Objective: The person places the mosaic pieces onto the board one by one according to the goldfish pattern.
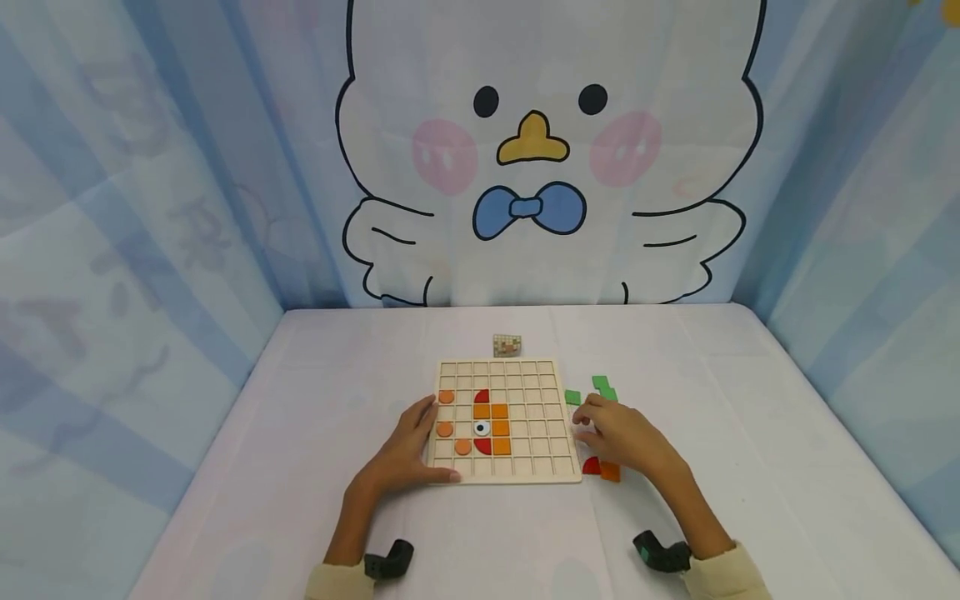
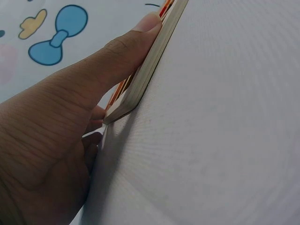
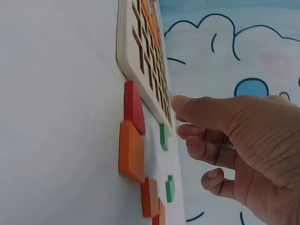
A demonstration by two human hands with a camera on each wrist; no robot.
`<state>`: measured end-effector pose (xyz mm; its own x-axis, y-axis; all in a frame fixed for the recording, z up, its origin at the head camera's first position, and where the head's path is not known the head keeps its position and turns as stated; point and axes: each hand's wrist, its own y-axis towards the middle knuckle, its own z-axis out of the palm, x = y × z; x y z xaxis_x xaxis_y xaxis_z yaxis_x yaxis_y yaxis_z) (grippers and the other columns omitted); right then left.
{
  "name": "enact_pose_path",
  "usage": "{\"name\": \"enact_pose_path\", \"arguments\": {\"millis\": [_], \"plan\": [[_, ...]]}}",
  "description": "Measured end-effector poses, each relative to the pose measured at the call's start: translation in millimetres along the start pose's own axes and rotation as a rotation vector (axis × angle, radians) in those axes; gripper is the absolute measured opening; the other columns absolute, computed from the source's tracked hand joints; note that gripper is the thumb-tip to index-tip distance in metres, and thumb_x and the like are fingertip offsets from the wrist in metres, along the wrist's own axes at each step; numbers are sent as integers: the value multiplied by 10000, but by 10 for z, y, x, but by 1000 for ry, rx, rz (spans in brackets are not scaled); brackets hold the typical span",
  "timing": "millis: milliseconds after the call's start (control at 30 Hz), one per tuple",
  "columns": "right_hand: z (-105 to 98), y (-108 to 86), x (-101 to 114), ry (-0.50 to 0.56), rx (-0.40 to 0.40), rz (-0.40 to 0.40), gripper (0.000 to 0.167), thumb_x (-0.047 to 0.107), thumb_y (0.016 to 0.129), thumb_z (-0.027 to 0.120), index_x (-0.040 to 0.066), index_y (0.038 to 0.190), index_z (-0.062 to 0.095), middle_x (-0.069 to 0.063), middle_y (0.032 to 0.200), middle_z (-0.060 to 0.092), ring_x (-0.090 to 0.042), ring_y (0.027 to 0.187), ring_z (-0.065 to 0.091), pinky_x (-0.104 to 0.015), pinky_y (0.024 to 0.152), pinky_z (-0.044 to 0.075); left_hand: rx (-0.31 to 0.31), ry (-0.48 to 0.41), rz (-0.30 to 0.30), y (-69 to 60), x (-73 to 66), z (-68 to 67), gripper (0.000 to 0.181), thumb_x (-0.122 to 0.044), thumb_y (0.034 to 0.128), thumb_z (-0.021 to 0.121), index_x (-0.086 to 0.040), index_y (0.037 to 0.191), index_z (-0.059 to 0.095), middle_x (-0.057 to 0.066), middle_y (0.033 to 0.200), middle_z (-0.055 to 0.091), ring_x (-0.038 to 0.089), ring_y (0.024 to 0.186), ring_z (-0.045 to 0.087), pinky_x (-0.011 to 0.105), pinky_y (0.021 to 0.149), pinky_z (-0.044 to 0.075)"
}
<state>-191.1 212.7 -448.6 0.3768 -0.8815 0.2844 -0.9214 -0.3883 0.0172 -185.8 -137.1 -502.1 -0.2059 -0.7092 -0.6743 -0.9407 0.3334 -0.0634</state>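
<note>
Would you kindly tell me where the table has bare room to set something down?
The table is bare left of the left hand and right of the green pieces; crowded just right of the board, around the right hand.

The left wrist view crops the board (image 2: 146, 68).

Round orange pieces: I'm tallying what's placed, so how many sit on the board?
3: the upper disc and the middle disc in the leftmost column of the board, and the lower disc one column right, one row below that.
</note>
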Motion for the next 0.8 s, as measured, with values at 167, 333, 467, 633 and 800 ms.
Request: {"name": "enact_pose_path", "arguments": {"millis": [167,333,467,633,800], "plan": [[-46,-133,-187,11,-27,38,180,194,853,759,113,1007,715,19,939,611,-86,733,515,-217,667,514,0,-6,-11,-10,7,-3,1257,-566,626,849,-80,1565,170,93,1635,131,300,1503,159,534,1176,265],[-61,-272,-360,10,-41,58,180,168,843,763,91,999,717,7,930,615,-99,765,533,-258,704,554,7,-5,-5,-12,1,2,1245,-563,636,847,-63,1561,181,105,1636,128,312,1506,149,539,1178,257],[-57,-377,-491,-20,-46,74,195,184,835,773,103,1004,721,-1,929,603,-105,758,525,-287,713,562,12,-5,0,-7,-3,18,1237,-568,644,839,-62,1561,180,103,1636,128,309,1504,152,533,1179,258],[-52,-451,-605,-30,-44,97,213,197,841,767,140,1040,715,0,925,586,-116,765,521,-315,738,567,4,-10,3,-8,-8,13,1235,-555,645,843,-48,1558,181,114,1633,131,318,1502,155,540,1177,257],[-50,-450,-648,-20,-65,83,242,154,837,768,130,1069,706,-6,937,592,-120,778,533,-338,759,581,-1,-20,0,-9,-15,-9,1241,-552,640,847,-57,1560,176,109,1636,122,316,1507,141,545,1180,246]]}}
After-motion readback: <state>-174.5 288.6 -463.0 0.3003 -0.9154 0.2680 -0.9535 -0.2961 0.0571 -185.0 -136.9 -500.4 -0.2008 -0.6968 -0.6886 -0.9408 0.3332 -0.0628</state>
